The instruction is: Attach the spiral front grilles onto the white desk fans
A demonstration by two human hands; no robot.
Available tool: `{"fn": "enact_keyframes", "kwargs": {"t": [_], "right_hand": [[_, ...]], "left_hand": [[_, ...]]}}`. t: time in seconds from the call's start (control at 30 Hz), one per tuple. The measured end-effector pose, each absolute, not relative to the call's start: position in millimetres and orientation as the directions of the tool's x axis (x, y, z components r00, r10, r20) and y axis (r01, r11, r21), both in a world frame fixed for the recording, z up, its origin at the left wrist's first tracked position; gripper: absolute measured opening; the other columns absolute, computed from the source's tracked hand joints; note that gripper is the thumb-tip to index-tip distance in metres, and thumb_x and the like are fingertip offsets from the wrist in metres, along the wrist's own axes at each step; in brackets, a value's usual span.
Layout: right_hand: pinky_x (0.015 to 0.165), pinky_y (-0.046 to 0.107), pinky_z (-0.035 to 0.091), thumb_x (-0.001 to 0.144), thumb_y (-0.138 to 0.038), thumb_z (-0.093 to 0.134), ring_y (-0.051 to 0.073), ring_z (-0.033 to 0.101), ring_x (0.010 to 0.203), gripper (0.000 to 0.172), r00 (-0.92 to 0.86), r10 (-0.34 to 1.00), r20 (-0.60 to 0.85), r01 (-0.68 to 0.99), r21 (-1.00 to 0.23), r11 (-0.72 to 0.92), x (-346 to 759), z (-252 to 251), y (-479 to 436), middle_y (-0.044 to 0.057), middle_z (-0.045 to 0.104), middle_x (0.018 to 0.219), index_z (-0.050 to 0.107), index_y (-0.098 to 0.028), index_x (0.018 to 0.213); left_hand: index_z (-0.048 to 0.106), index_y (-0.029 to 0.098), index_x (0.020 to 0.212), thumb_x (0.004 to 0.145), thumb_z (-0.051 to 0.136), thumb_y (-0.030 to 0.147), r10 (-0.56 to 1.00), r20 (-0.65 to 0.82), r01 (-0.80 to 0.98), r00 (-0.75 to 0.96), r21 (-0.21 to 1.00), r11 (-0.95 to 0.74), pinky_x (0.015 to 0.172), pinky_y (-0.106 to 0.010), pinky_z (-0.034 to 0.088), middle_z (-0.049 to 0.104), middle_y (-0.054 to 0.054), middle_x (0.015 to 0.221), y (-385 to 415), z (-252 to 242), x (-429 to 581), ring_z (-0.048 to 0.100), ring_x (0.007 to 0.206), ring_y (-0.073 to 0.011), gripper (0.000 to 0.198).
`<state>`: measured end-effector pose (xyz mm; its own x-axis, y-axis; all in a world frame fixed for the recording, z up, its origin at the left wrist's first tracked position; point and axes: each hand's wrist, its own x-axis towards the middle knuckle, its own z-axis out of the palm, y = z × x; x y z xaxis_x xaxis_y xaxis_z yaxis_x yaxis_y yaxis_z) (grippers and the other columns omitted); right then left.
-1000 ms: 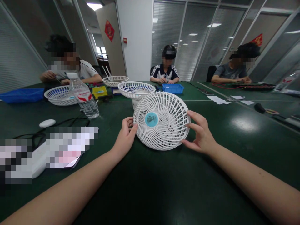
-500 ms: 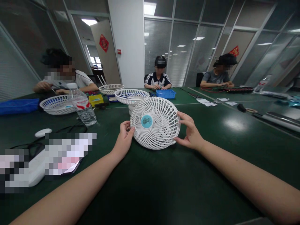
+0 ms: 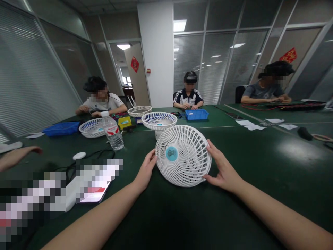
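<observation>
White round plastic fan grille (image 3: 183, 155), a domed cage of thin curved ribs with a teal round sticker (image 3: 171, 153) at its hub, stands tilted on its edge on the dark green table (image 3: 260, 166), just in front of the person. Its lower rim rests on the table top and its face turns toward the camera. The left hand (image 3: 145, 171) presses curled fingers against the grille's left rim; the right hand (image 3: 223, 167) spreads wide along the right rim, thumb under and fingers up the side, so both hands hold the grille between them.

Behind it a second white grille with blue showing inside (image 3: 159, 120) lies open side up like a bowl on a white base. Further left, another such white and blue grille (image 3: 92, 127) lies on the table, and an all-white one (image 3: 139, 110) sits beyond. What they contain cannot be told. A blue plastic bin (image 3: 197, 114) stands before a seated person, its contents hidden. A clear plastic water bottle with a red label (image 3: 112, 131) stands upright near the left grille. Another person's hand (image 3: 18, 155) reaches in at the far left.
</observation>
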<state>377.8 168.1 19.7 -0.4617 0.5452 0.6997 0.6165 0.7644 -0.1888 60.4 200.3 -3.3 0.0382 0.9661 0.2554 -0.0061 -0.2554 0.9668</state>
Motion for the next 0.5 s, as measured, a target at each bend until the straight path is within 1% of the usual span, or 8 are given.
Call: {"fn": "enact_keyframes", "kwargs": {"t": [0.07,0.17,0.23,0.37,0.5], "right_hand": [[0.109,0.056,0.032,0.08,-0.047,0.066,0.033,0.021,0.142,0.092,-0.457,0.522,0.72,0.644,-0.137,0.753,377.4,19.5,168.3,0.013,0.014,0.155,0.015,-0.027,0.153],[0.106,0.056,0.036,0.08,-0.048,0.065,0.034,0.025,0.14,0.091,-0.463,0.486,0.741,0.674,-0.061,0.736,376.9,18.6,169.1,0.014,0.017,0.154,0.016,-0.025,0.153],[0.104,0.054,0.039,0.081,-0.048,0.063,0.034,0.027,0.139,0.09,-0.479,0.465,0.745,0.67,-0.032,0.742,376.9,18.6,169.5,0.015,0.02,0.153,0.016,-0.023,0.154],[0.102,0.052,0.041,0.083,-0.047,0.061,0.033,0.03,0.137,0.088,-0.479,0.464,0.745,0.674,-0.027,0.739,377.6,19.7,168.5,0.015,0.022,0.152,0.016,-0.02,0.154],[0.103,0.051,0.04,0.082,-0.046,0.063,0.033,0.032,0.136,0.088,-0.487,0.458,0.744,0.669,-0.019,0.743,378.0,21.2,167.9,0.012,0.023,0.153,0.017,-0.023,0.153]], "left_hand": [[0.048,0.018,0.133,0.084,0.059,0.048,0.968,0.246,0.004,0.055,0.969,-0.246,0.111,-0.043,0.032,0.05,-0.011,0.14,199.4,-2.7,59.9,0.046,0.129,-0.0274,0.058],[0.047,0.017,0.134,0.082,0.062,0.049,0.97,0.237,-0.007,0.061,0.971,-0.237,0.108,-0.043,0.036,0.051,-0.013,0.138,199.5,-3.2,59.0,0.047,0.128,-0.0289,0.063],[0.046,0.017,0.135,0.082,0.061,0.05,0.972,0.229,-0.008,0.053,0.974,-0.228,0.107,-0.044,0.038,0.051,-0.014,0.138,200.1,-4.0,58.5,0.048,0.127,-0.0295,0.065],[0.044,0.016,0.136,0.082,0.061,0.05,0.976,0.212,0.019,0.048,0.977,-0.213,0.107,-0.044,0.038,0.047,-0.015,0.141,200.0,-4.3,57.6,0.047,0.128,-0.0297,0.067],[0.044,0.018,0.137,0.085,0.057,0.048,0.966,0.254,0.06,0.055,0.965,-0.257,0.111,-0.043,0.033,0.046,-0.012,0.143,197.9,-2.0,58.1,0.043,0.131,-0.0278,0.061]]}}
